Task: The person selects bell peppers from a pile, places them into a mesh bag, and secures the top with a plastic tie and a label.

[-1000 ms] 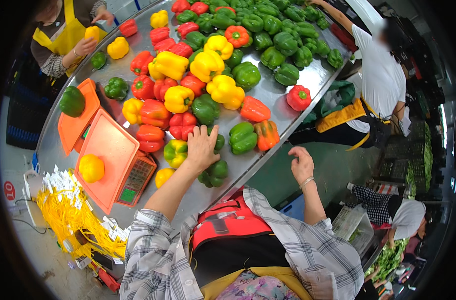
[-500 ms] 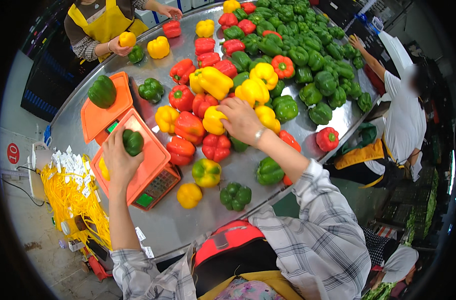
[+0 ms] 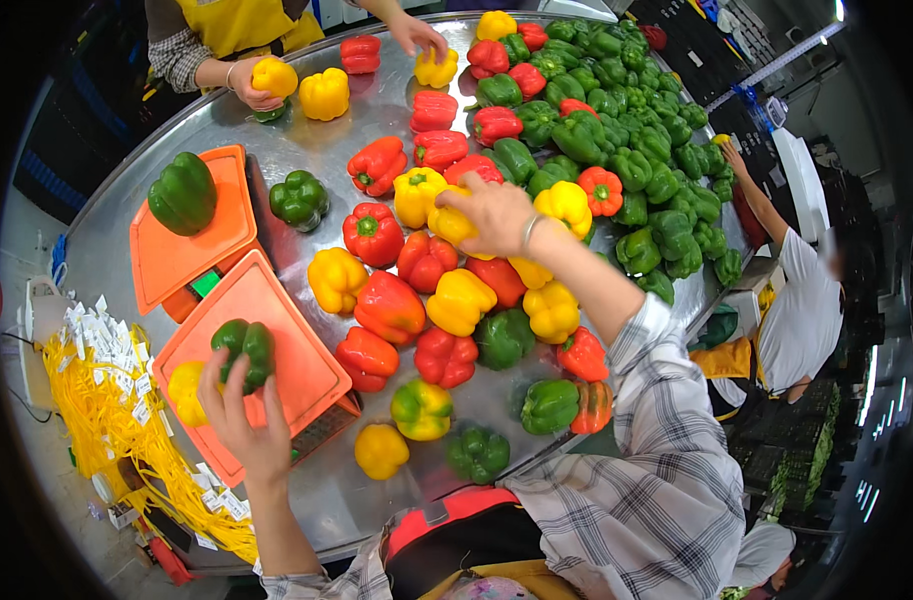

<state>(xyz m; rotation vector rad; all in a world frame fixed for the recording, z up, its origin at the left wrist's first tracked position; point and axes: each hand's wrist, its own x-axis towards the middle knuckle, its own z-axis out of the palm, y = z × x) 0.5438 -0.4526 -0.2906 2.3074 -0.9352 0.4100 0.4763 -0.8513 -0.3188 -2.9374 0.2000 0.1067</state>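
Note:
On the orange-topped scale (image 3: 307,365) nearest me lie a green bell pepper (image 3: 245,350) and a yellow bell pepper (image 3: 188,393). My left hand (image 3: 245,425) is over the near side of this scale, fingers spread, their tips at the green pepper's lower edge. Amid the red and yellow peppers at the middle of the table, my right hand (image 3: 492,217) has its fingers closed on a yellow bell pepper (image 3: 453,226), partly hidden by the hand. Another yellow pepper (image 3: 418,195) sits just beside its fingertips.
A second orange scale (image 3: 232,215) holds a large green pepper (image 3: 183,194). Green peppers (image 3: 647,160) are heaped at the far right of the metal table (image 3: 347,530). Yellow straps with white tags (image 3: 107,390) hang at left. Co-workers' hands (image 3: 420,35) reach over the far edge.
My left hand has loosened from the green pepper, which rests on the scale. My right hand has shifted to another yellow pepper. A co-worker's hand has come down onto a yellow pepper opposite.

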